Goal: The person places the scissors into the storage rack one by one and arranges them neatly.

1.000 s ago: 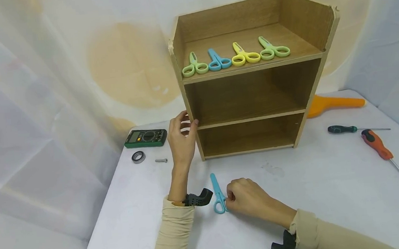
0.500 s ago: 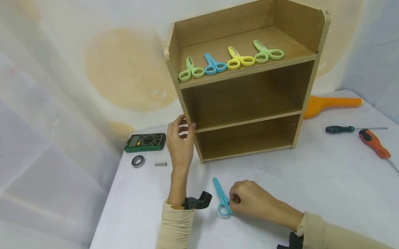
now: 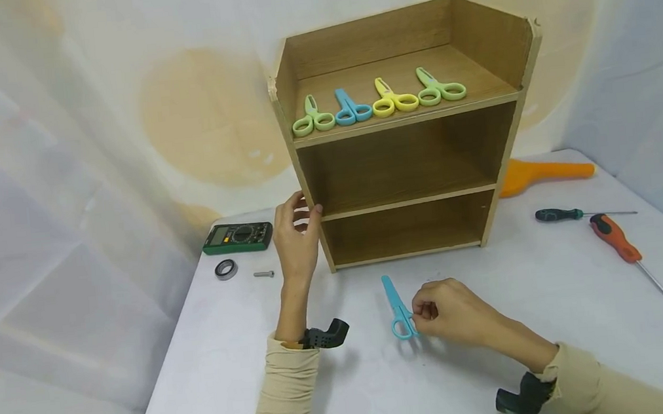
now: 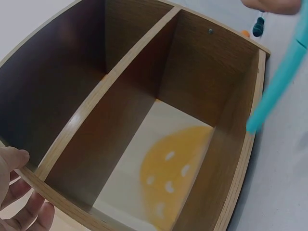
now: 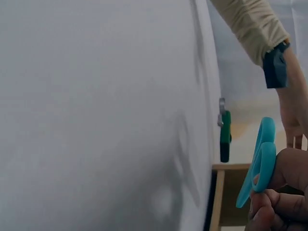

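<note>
My right hand (image 3: 456, 311) pinches one handle loop of the turquoise scissors (image 3: 398, 303), whose blades point away from me. In the right wrist view the scissors' loops (image 5: 266, 159) stand above the white table, their shadow falling apart from them. My left hand (image 3: 299, 239) grips the left side panel of the small wooden shelf unit (image 3: 413, 198), thumb on its front edge and fingers behind. The left wrist view shows that thumb and the curled fingers at the panel's edge (image 4: 62, 202). On the top shelf lie green scissors (image 3: 313, 116), blue scissors (image 3: 352, 108), yellow scissors (image 3: 394, 99) and another green pair (image 3: 441, 87).
Left of the shelf unit lie a multimeter (image 3: 238, 237), a ring bearing (image 3: 226, 269) and a bolt (image 3: 264, 275). An orange tool (image 3: 547, 172) sticks out behind its right side. Two screwdrivers, a green-handled one (image 3: 558, 215) and a red-handled one (image 3: 618, 240), lie at the right.
My right hand has lifted the turquoise scissors off the table and carried them right and slightly forward. My left hand keeps its grip on the shelf unit. The head view has shifted slightly.
</note>
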`<state>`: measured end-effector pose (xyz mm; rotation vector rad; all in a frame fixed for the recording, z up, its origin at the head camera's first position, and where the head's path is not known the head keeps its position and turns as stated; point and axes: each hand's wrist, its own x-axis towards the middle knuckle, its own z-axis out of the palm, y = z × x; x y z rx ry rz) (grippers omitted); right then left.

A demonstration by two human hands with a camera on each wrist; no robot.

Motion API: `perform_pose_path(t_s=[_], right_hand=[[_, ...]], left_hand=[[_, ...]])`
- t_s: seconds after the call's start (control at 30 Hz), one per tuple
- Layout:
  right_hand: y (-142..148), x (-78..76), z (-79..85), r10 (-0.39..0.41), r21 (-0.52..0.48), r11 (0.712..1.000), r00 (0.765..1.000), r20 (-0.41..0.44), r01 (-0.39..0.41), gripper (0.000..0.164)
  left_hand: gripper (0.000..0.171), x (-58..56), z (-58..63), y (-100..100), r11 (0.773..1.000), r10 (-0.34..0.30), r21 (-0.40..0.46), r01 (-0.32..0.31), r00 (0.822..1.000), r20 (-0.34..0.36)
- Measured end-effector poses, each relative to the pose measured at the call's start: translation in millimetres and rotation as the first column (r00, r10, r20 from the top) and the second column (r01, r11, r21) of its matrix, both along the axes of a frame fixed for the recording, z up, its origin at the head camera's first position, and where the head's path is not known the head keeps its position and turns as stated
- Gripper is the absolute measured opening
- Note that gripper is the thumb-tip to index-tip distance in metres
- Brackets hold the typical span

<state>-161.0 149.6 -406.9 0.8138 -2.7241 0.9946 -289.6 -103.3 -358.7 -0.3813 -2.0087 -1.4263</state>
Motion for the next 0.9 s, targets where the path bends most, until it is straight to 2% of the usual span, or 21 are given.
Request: perform_pose_path(t_s=[0.27,0.63,0.9], right_hand=[[22.4,2.4,17.0,-0.011,-0.019,1.000,1.000,0.007,0.011,0.015],[47.7,8.2,56.5,-0.047,-0.040,0.998,0.998,0.037,0.048,0.011],[71.9,12.4,78.4,-0.090,-0.007,0.996,0.995,-0.035,0.090,0.014]], left_hand=[[0.040,0.1,0.3,0.8,1.000,0.011,0.000,-0.011,1.000,-0.003],[0.041,0.3,-0.8,0.0,1.000,0.012,-0.004,-0.012,1.000,-0.014],[0.041,0.5,-0.1,1.1,1.000,0.008,0.001,-0.008,1.000,-0.020]])
